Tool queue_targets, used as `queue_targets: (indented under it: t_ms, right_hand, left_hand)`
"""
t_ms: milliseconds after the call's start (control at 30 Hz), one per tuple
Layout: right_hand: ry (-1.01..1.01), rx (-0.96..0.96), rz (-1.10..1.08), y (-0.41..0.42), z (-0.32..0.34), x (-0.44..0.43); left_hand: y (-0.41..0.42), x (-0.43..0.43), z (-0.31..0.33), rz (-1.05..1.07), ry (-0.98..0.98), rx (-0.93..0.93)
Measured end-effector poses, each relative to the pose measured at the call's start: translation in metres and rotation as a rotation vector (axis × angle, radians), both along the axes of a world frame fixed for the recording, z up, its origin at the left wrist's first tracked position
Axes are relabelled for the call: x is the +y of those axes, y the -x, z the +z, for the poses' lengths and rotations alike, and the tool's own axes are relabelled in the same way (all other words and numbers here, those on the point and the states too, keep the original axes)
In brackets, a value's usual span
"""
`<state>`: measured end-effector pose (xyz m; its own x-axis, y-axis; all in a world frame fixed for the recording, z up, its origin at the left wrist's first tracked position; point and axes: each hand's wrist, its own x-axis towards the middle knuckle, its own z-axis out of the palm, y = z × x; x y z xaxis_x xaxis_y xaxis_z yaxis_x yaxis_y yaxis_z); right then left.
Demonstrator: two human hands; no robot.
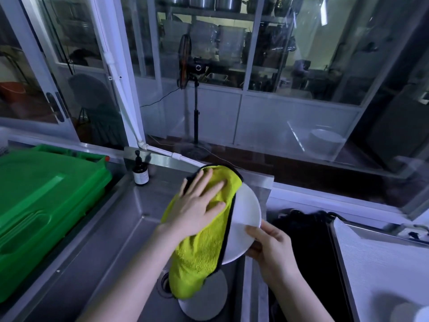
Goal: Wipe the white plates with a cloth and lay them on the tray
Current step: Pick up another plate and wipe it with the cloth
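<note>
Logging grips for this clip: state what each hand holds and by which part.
The right hand grips the white plate by its lower right rim. The left hand, fingers straight, presses the yellow cloth onto it.

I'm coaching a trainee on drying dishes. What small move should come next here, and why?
Probably slide the left hand and yellow cloth rightward across the white plate: the flat palm presses cloth over its left part, the right part lies uncovered, and the right hand pinches the rim.
</note>
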<state>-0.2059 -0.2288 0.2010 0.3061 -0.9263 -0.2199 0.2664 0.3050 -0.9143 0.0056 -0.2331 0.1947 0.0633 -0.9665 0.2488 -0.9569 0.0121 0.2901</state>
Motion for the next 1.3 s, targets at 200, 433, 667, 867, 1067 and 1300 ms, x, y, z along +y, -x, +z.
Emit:
queue_targets:
  t_ms: [200,433,667,867,1067,1300]
  right_hand:
    - [0.084,0.021,-0.053,0.01,0.016,-0.02]
    - [0.072,0.081,0.079,-0.002,-0.001,-0.003]
    - [0.084,0.069,0.03,0.009,0.01,-0.014]
    - [0.1,0.059,0.024,0.012,0.014,-0.021]
    - [0.108,0.125,0.241,0.002,0.005,-0.004]
    - [0.319,0.26,0.277,0.008,0.023,-0.015]
  left_hand:
    - [0.018,0.027,-0.021,-0.003,-0.031,0.001]
    - [0.037,0.022,-0.02,-0.186,0.1,-0.128]
    - [-0.005,0.014,-0.017,0.034,-0.021,-0.078]
    - [0.035,0.042,-0.036,-0.024,0.029,-0.054]
    - [0.023,0.019,-0.006,-0.023,0.132,-0.142]
    - [-0.023,0.015,0.034,0.001,0.092,0.289]
